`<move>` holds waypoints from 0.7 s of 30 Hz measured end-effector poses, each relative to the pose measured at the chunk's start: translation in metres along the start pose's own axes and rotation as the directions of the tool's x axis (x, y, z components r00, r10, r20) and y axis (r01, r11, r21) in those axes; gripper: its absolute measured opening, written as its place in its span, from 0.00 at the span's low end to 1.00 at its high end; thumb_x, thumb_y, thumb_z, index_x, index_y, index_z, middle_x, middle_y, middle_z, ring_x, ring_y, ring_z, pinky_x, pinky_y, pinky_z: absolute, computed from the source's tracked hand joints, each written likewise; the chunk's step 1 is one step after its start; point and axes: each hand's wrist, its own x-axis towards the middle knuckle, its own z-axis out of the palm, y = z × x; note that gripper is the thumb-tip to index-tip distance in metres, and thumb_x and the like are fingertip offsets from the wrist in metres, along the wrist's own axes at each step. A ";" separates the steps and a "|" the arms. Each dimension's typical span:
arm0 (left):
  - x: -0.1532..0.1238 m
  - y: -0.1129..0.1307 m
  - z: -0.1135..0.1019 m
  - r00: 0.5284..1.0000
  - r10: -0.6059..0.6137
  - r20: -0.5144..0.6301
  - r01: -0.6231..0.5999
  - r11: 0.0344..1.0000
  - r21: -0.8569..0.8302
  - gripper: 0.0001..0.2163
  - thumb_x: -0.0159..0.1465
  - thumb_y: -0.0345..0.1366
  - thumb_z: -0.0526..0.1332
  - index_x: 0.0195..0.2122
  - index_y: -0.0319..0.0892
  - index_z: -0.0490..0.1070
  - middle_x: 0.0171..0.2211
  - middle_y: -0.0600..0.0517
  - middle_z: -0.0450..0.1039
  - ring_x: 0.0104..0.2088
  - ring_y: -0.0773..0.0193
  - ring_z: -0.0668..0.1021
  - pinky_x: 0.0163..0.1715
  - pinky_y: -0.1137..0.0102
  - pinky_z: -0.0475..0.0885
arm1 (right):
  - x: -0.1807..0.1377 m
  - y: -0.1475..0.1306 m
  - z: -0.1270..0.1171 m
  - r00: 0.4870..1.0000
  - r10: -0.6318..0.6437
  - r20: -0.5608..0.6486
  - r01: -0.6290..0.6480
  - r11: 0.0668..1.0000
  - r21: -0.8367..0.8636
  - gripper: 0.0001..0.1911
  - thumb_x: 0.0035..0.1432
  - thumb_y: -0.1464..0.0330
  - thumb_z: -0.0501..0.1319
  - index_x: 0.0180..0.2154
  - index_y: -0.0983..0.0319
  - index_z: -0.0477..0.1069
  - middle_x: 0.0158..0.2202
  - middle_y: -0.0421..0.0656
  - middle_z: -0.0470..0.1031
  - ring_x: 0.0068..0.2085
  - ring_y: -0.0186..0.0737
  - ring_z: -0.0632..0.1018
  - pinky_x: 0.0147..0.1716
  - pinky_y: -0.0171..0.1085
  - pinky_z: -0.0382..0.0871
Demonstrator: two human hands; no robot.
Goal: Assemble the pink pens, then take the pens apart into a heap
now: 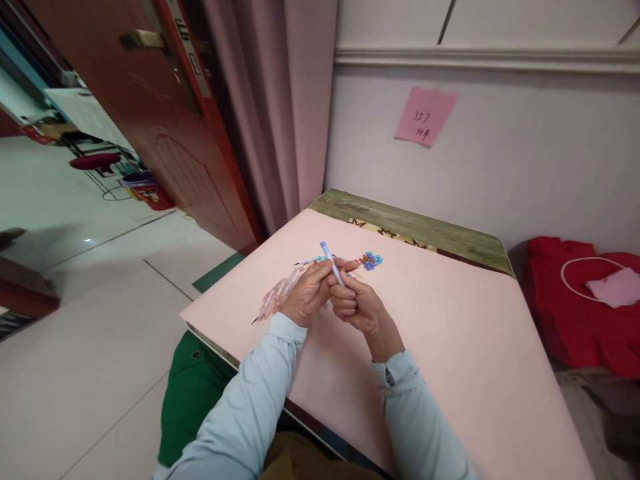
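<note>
Both hands meet over the pink table top [450, 347], holding one slim pen [331, 260] with a white barrel and a blue tip that points up and away. My left hand [307, 293] pinches the barrel near its upper part. My right hand [357, 303] is curled round the lower end. Just left of my left hand lies a bundle of several pale pink pens [275, 299] on the table. A small heap of blue and brown caps [371, 260] sits a little beyond my right hand.
The table stands against a white wall with a pink sticky note [425, 117]. A curtain [280, 113] and an open brown door [165, 113] are at the left. A red bag [580, 307] lies at the right. Something green [193, 393] is under the table's near left edge.
</note>
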 end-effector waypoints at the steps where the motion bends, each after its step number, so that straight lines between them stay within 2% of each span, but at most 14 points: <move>1: 0.001 -0.001 0.000 1.000 0.018 -0.021 -0.019 1.000 -0.004 0.11 0.59 0.42 0.68 0.35 0.39 0.79 0.18 0.54 0.70 0.33 0.61 0.81 0.46 0.66 0.72 | 0.000 0.001 0.000 1.000 0.001 0.001 -0.001 1.000 -0.006 0.17 0.63 0.53 0.61 0.32 0.60 0.65 0.18 0.28 0.42 0.19 0.27 0.40 0.15 0.28 0.39; 3: 0.003 -0.003 0.002 0.997 0.051 -0.065 -0.050 0.999 0.004 0.10 0.58 0.41 0.69 0.31 0.39 0.78 0.15 0.56 0.67 0.30 0.62 0.80 0.46 0.66 0.72 | 0.002 0.002 -0.002 1.000 -0.012 -0.010 0.012 1.000 -0.025 0.20 0.60 0.52 0.63 0.30 0.60 0.63 0.18 0.27 0.42 0.19 0.27 0.40 0.15 0.28 0.39; 7: 0.006 -0.005 0.006 0.991 0.060 -0.123 -0.052 0.996 0.066 0.09 0.58 0.41 0.69 0.30 0.39 0.79 0.24 0.50 0.76 0.37 0.59 0.81 0.47 0.66 0.72 | 0.006 0.007 -0.005 0.982 -0.143 -0.124 0.118 0.974 -0.192 0.23 0.56 0.48 0.64 0.28 0.59 0.61 0.17 0.27 0.42 0.18 0.27 0.41 0.16 0.29 0.38; 10: 0.007 -0.007 0.008 0.982 0.039 -0.184 -0.024 0.996 0.085 0.11 0.57 0.42 0.70 0.31 0.38 0.78 0.31 0.47 0.79 0.36 0.59 0.81 0.41 0.67 0.74 | 0.007 0.011 -0.006 0.923 -0.318 -0.219 0.208 0.888 -0.411 0.22 0.56 0.49 0.63 0.27 0.59 0.62 0.16 0.28 0.46 0.18 0.27 0.46 0.16 0.30 0.39; 13: 0.007 -0.010 0.011 0.972 0.019 -0.233 0.002 0.996 0.088 0.12 0.56 0.42 0.70 0.31 0.37 0.77 0.30 0.47 0.78 0.30 0.62 0.79 0.32 0.70 0.73 | 0.008 0.011 -0.009 0.842 -0.470 -0.265 0.231 0.759 -0.609 0.20 0.54 0.52 0.65 0.25 0.59 0.63 0.16 0.31 0.56 0.19 0.28 0.55 0.18 0.31 0.47; 15: 0.007 -0.012 0.012 0.972 0.010 -0.235 0.017 0.994 0.111 0.13 0.56 0.43 0.70 0.31 0.37 0.76 0.28 0.48 0.77 0.26 0.64 0.78 0.28 0.71 0.72 | 0.007 0.010 -0.013 0.828 -0.475 -0.299 0.195 0.743 -0.640 0.21 0.54 0.50 0.63 0.25 0.60 0.64 0.17 0.33 0.60 0.19 0.30 0.59 0.18 0.32 0.50; 17: 0.007 -0.013 0.014 0.968 0.010 -0.249 0.027 0.989 0.143 0.15 0.55 0.43 0.71 0.34 0.36 0.76 0.25 0.49 0.75 0.23 0.66 0.75 0.24 0.72 0.71 | 0.008 0.009 -0.016 0.843 -0.421 -0.334 0.159 0.789 -0.594 0.23 0.56 0.47 0.59 0.24 0.60 0.64 0.16 0.34 0.60 0.18 0.29 0.58 0.17 0.32 0.48; 19: 0.006 -0.013 0.017 0.955 0.047 -0.293 0.004 0.986 0.169 0.20 0.54 0.42 0.72 0.43 0.36 0.74 0.25 0.51 0.75 0.21 0.68 0.74 0.22 0.73 0.69 | 0.008 0.008 -0.019 0.853 -0.388 -0.349 0.149 0.822 -0.550 0.24 0.56 0.46 0.58 0.24 0.60 0.65 0.16 0.33 0.59 0.17 0.28 0.57 0.16 0.32 0.47; 21: 0.005 -0.012 0.020 0.938 0.116 -0.325 -0.052 0.979 0.199 0.30 0.53 0.40 0.72 0.56 0.38 0.69 0.25 0.54 0.74 0.19 0.70 0.72 0.20 0.74 0.67 | 0.007 0.007 -0.020 0.855 -0.380 -0.352 0.151 0.834 -0.531 0.23 0.55 0.47 0.60 0.27 0.61 0.69 0.17 0.34 0.62 0.17 0.28 0.58 0.17 0.31 0.49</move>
